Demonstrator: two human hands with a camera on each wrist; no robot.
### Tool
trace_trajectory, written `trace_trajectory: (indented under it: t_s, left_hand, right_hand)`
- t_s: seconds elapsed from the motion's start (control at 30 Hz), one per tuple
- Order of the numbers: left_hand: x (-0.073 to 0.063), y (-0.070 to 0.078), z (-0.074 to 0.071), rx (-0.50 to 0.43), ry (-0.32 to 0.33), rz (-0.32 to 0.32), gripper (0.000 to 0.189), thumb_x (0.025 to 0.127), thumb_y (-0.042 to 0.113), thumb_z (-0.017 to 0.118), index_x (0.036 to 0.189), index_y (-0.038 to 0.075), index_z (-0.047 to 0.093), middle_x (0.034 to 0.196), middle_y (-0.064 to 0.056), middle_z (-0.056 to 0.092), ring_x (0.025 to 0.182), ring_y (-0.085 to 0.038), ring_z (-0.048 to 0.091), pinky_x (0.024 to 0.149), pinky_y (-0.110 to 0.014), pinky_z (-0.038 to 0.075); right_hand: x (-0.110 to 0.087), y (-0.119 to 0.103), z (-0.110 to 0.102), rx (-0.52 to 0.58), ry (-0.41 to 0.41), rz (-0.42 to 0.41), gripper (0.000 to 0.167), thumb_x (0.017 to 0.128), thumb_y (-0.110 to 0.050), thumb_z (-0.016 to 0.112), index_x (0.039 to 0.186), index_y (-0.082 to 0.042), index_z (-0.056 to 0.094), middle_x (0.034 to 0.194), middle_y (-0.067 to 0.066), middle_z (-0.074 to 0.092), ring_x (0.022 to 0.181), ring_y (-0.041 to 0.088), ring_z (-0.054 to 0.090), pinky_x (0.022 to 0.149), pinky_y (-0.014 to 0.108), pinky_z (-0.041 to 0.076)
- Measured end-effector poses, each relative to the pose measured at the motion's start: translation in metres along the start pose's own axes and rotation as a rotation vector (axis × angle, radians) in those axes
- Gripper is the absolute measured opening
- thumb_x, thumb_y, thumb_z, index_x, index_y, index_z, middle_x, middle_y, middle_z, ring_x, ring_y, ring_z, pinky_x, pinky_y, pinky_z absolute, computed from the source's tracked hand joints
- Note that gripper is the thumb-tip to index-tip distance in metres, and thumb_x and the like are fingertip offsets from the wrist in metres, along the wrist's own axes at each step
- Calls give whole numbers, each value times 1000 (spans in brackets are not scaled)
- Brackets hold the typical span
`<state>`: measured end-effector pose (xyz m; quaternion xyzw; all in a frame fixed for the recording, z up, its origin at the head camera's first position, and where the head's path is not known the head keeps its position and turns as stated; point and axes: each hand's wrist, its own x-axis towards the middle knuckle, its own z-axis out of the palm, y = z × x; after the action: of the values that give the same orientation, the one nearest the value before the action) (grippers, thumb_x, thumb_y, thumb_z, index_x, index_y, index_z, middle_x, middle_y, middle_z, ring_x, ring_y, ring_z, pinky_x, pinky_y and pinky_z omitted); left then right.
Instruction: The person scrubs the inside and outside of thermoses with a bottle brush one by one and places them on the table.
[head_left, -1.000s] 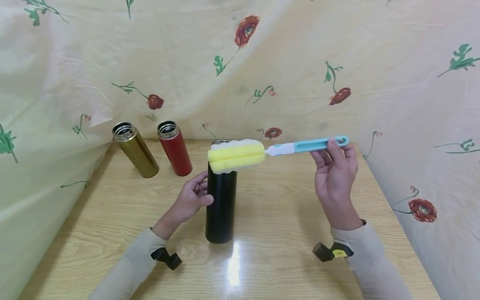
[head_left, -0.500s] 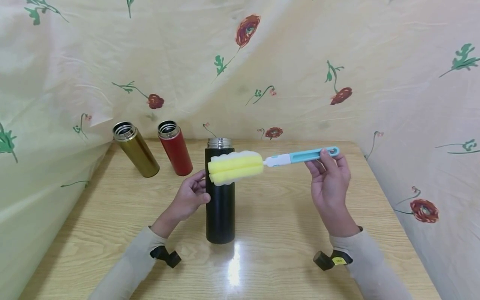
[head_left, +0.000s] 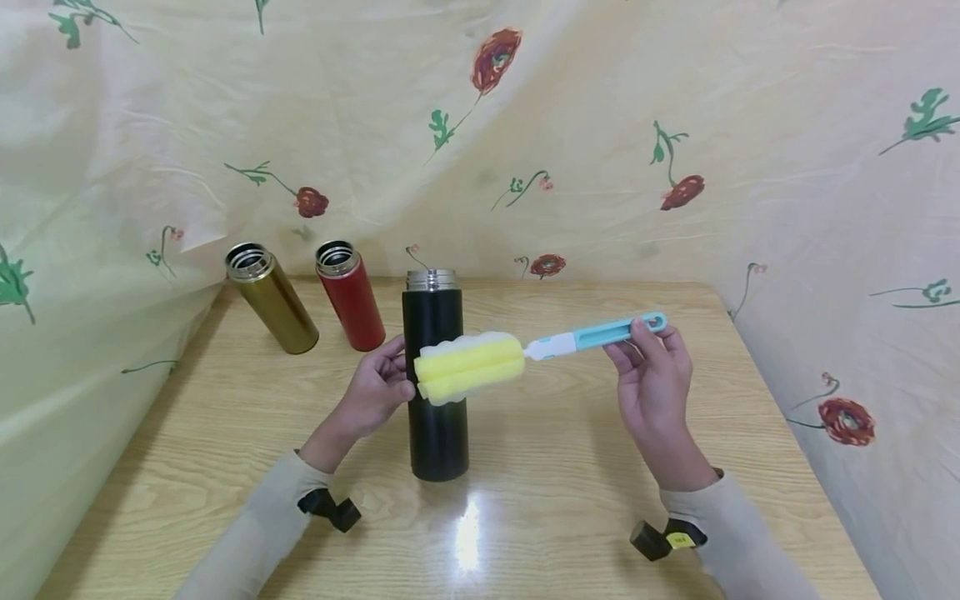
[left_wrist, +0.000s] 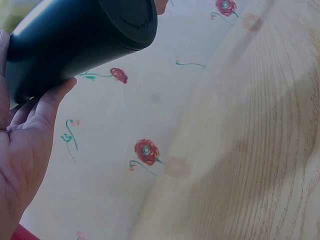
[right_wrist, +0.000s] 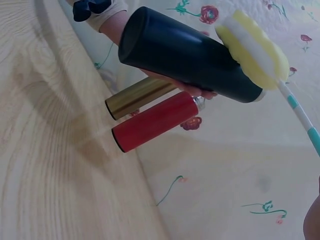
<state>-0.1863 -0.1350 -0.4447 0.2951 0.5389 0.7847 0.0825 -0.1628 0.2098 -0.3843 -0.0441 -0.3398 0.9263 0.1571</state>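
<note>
My left hand (head_left: 375,390) grips a tall black thermos flask (head_left: 438,437) by its left side. Its steel threaded mouth is uncapped. Its underside shows in the left wrist view, so the flask (left_wrist: 75,45) hangs above the table. With thumb and fingers, my right hand (head_left: 656,387) pinches the blue end of a sponge bottle brush (head_left: 471,367). The brush lies almost level, its yellow and white sponge head in front of the flask's middle in the head view. From the right wrist view, the sponge (right_wrist: 254,49) appears beside the flask's upper part; whether they touch I cannot tell.
Two uncapped flasks, one gold (head_left: 276,308) and one red (head_left: 352,304), stand at the back left of the wooden table (head_left: 555,517). A flowered cloth (head_left: 600,125) hangs behind the table and along both sides.
The brush and my right hand have come down, and the hand has shifted a little left. The sponge uncovers the flask's mouth. The flask's top has shifted slightly up and left.
</note>
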Motion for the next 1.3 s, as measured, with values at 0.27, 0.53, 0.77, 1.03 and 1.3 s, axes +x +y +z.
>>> trace_trajectory:
  t_s: [0.27, 0.53, 0.77, 1.03, 1.3]
  left_hand:
    - [3, -1, -2, -54, -16, 31, 66, 86, 40, 79, 141, 13, 55, 122, -2, 73, 101, -12, 72, 90, -27, 59]
    - [6, -1, -2, -94, 26, 9, 70, 82, 42, 82, 140, 14, 55, 123, -2, 73, 105, -13, 72, 92, -29, 58]
    - [9, 2, -2, -73, 48, -22, 73, 84, 42, 81, 143, 11, 52, 124, -2, 72, 106, -14, 72, 92, -30, 58]
    - [11, 0, -3, -59, 91, -52, 79, 85, 41, 81, 146, 4, 47, 125, -3, 72, 108, -16, 72, 93, -32, 58]
    - [10, -2, -1, -30, 138, -89, 89, 78, 45, 86, 144, 0, 45, 119, -1, 74, 102, -15, 74, 89, -30, 59]
  right_hand:
    - [-8, 1, -8, -18, -55, -9, 9, 99, 3, 62, 98, 0, 54, 85, 12, 68, 69, 22, 74, 71, 28, 62]
    - [-18, 4, -18, -28, -112, 8, 8, 99, 7, 57, 96, 1, 55, 85, 13, 70, 72, 23, 75, 71, 31, 62]
    - [-26, 7, -29, -114, -106, 33, 7, 100, 6, 57, 98, -1, 55, 87, 10, 69, 77, 21, 76, 76, 33, 62]
    - [-32, 11, -37, -89, -210, 21, 12, 101, 10, 51, 98, 0, 57, 87, 12, 71, 77, 22, 76, 74, 34, 62]
    - [-30, 13, -37, -75, -263, 15, 12, 102, 10, 48, 102, 2, 57, 89, 13, 71, 80, 23, 76, 76, 35, 62]
